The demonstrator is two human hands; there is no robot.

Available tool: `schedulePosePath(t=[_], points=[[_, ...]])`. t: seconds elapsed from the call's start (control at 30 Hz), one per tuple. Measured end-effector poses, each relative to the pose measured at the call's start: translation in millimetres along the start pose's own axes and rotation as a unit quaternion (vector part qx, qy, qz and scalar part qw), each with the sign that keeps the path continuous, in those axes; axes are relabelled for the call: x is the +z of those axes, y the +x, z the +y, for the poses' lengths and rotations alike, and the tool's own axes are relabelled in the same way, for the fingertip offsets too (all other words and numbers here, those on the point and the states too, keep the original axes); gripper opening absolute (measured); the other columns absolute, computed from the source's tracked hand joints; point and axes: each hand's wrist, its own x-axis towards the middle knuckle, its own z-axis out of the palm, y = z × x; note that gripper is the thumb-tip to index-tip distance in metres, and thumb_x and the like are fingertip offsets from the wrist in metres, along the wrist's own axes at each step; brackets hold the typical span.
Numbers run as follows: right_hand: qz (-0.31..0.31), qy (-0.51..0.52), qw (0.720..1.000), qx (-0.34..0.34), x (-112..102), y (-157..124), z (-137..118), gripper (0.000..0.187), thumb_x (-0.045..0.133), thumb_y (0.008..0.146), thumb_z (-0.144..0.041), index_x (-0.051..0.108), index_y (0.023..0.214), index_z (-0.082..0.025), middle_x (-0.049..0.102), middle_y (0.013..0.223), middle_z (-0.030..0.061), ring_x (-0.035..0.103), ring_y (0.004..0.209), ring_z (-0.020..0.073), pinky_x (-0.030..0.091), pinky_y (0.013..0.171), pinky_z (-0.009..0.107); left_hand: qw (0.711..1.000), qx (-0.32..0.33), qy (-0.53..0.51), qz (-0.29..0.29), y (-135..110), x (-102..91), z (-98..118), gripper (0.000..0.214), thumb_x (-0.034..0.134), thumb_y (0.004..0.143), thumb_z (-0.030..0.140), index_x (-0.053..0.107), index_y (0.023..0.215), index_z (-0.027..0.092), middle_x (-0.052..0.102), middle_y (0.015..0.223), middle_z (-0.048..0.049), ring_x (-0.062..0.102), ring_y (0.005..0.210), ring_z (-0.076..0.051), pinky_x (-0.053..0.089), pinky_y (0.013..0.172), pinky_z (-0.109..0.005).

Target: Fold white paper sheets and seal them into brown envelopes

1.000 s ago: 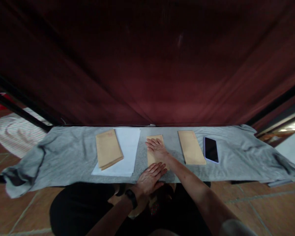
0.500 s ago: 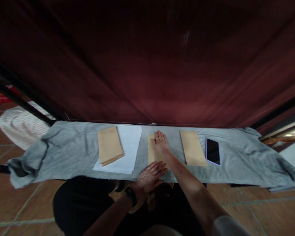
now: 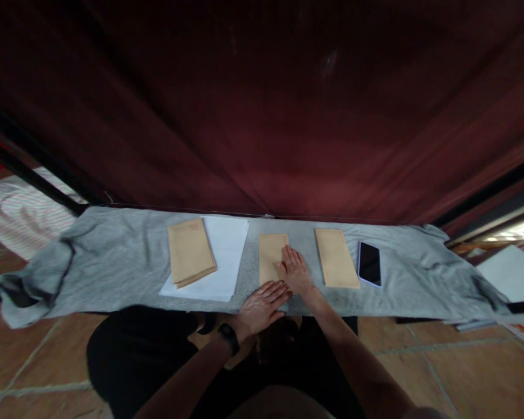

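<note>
A brown paper envelope (image 3: 271, 256) lies flat on the grey cloth in front of me, its lower part partly covered by my hands. Across its near end rests my left hand (image 3: 262, 305), palm down with the fingers stretched out. My right hand (image 3: 296, 272) is laid flat on the envelope's right side, fingers extended toward the far edge. To the right is another brown envelope (image 3: 337, 258). A stack of brown envelopes (image 3: 191, 251) sits at the left, on top of white paper sheets (image 3: 227, 256).
A phone (image 3: 370, 264) in a pale purple case lies right of the envelopes. The grey cloth (image 3: 117, 262) covers a narrow bench. Behind it hangs a dark red curtain (image 3: 262, 145), with dark bars at both sides. A striped cloth (image 3: 21, 209) is at far left.
My right hand has slid nearer to me and slightly right, uncovering the envelope's far end. My left hand stays at the near end. The whole view has shifted slightly.
</note>
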Motion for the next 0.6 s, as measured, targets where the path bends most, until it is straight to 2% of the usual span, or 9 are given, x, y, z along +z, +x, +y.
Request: schedulePosePath(t=[0.17,0.37,0.6], points=[[-0.025,0.021,0.999,-0.034,-13.7,-40.0,3.5,0.055,0.028,0.105,-0.036,0.033,0.155,-0.012,0.035,0.159,0.0118,0.032,0.148,0.0235,0.027,0.121,0.045,1.000,-0.002,-0.005,0.000,-0.7,-0.5,-0.9,0.053,0.045,0.101,0.045,0.039,0.150,0.028,0.042,0.157,-0.0031,0.033,0.147,-0.018,0.022,0.124,-0.038],[-0.052,0.042,0.995,-0.073,-33.1,-84.0,-0.1,0.056,0.032,0.105,-0.038,0.028,0.157,-0.019,0.034,0.160,0.0092,0.035,0.147,0.0236,0.028,0.121,0.047,1.000,-0.012,-0.013,0.014,-4.4,-1.9,2.8,0.053,0.047,0.101,0.040,0.039,0.150,0.021,0.045,0.155,-0.0073,0.037,0.145,-0.018,0.027,0.122,-0.037],[-0.049,0.043,0.994,-0.088,-46.5,-124.2,-3.1,0.058,0.038,0.103,-0.037,0.027,0.157,-0.021,0.036,0.159,0.0066,0.037,0.145,0.0243,0.029,0.122,0.046,0.999,-0.045,-0.005,0.026,-24.1,0.7,5.4,0.055,0.046,0.101,0.037,0.034,0.152,0.023,0.040,0.158,-0.0073,0.036,0.146,-0.019,0.028,0.122,-0.040]])
